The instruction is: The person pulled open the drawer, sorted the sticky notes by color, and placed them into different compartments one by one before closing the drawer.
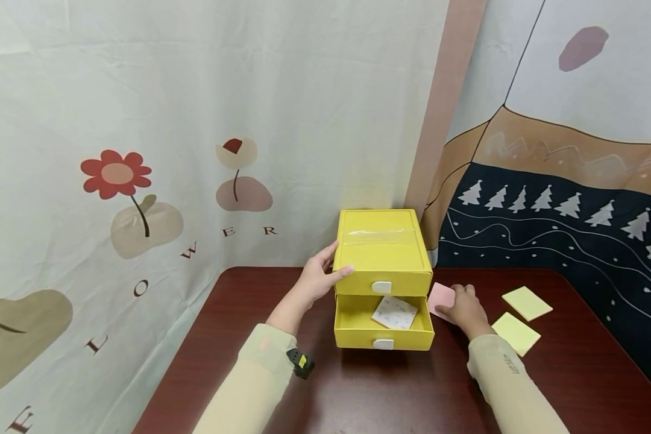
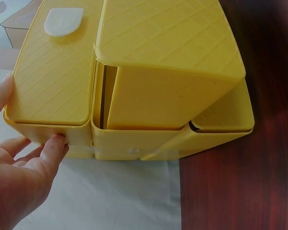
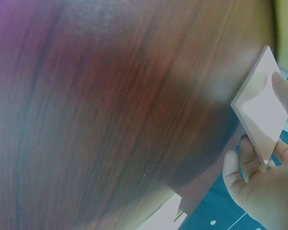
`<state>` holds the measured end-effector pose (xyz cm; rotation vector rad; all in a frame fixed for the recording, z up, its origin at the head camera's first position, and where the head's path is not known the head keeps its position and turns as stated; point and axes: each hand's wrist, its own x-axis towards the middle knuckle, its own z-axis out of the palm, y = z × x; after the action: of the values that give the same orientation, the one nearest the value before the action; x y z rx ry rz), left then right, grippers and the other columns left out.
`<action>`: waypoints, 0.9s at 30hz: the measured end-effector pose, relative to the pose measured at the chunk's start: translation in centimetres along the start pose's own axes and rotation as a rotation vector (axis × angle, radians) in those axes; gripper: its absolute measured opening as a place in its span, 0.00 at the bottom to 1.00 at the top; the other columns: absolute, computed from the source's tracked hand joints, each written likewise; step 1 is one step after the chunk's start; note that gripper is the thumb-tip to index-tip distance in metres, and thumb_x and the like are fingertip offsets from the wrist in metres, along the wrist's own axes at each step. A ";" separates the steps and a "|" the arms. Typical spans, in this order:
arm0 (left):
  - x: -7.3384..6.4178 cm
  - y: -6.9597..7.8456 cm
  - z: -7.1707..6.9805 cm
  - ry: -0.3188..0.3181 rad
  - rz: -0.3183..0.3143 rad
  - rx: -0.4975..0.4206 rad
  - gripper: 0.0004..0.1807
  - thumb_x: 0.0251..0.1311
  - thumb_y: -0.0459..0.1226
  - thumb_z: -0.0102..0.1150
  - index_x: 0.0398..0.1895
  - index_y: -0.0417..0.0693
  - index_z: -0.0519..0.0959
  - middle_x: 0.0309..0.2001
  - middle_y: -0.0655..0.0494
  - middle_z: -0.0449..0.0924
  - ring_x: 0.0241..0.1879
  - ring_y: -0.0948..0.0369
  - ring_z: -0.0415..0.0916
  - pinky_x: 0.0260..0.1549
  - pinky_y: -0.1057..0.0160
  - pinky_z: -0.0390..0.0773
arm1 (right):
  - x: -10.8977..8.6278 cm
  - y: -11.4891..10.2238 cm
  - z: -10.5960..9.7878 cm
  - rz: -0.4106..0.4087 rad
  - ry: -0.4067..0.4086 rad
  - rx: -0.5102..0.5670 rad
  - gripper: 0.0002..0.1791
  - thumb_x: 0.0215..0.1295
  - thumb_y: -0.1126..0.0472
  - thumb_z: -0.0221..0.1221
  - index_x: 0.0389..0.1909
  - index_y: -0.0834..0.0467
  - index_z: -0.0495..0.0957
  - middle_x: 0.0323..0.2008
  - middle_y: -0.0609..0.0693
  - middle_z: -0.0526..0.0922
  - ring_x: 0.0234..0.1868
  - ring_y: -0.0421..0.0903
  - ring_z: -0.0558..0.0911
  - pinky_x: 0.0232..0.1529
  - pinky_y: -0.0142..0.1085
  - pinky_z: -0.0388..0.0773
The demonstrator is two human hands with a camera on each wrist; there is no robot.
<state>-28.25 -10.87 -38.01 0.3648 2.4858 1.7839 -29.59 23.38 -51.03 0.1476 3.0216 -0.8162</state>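
Observation:
A yellow two-drawer box [image 1: 382, 247] stands at the back of the table. Its lower drawer [image 1: 385, 339] is pulled out, with a white patterned note pad [image 1: 395, 313] lying inside. My left hand [image 1: 319, 274] rests against the box's left side, thumb near the top front edge; in the left wrist view the fingers [image 2: 55, 143] touch the side wall. Just right of the drawer, my right hand [image 1: 465, 308] pinches a pink sticky note pad [image 1: 440, 298] between thumb and fingers. The pad [image 3: 261, 108] is tilted in the right wrist view.
Two pale yellow sticky note pads [image 1: 527, 302] lie on the dark red table [image 1: 390, 398], right of my right hand. A printed curtain [image 1: 282, 108] hangs close behind the box. The upper drawer with its white tab [image 1: 381, 287] is closed.

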 end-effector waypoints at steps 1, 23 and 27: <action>0.0 0.0 0.0 0.000 -0.001 -0.001 0.44 0.56 0.44 0.66 0.74 0.54 0.54 0.72 0.54 0.55 0.70 0.55 0.58 0.64 0.53 0.64 | 0.1 0.0 -0.1 0.003 0.001 0.003 0.41 0.56 0.52 0.65 0.62 0.72 0.61 0.53 0.71 0.62 0.47 0.65 0.73 0.52 0.60 0.72; 0.0 0.1 0.0 0.003 -0.019 0.025 0.44 0.56 0.45 0.66 0.74 0.55 0.54 0.72 0.56 0.55 0.70 0.56 0.56 0.66 0.54 0.62 | -1.2 0.6 -1.5 -0.125 0.098 0.036 0.11 0.66 0.64 0.55 0.47 0.61 0.73 0.44 0.62 0.74 0.39 0.55 0.75 0.44 0.53 0.77; -0.1 0.1 0.0 0.005 -0.026 0.021 0.44 0.56 0.45 0.66 0.74 0.56 0.54 0.72 0.56 0.55 0.70 0.56 0.56 0.66 0.54 0.62 | -1.7 0.4 -1.7 -0.137 0.107 0.056 0.09 0.66 0.65 0.54 0.46 0.60 0.73 0.44 0.61 0.75 0.39 0.55 0.75 0.45 0.52 0.77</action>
<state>-28.14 -10.84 -37.91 0.3275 2.5022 1.7531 -27.82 24.43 -49.68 -0.0160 3.1390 -0.9317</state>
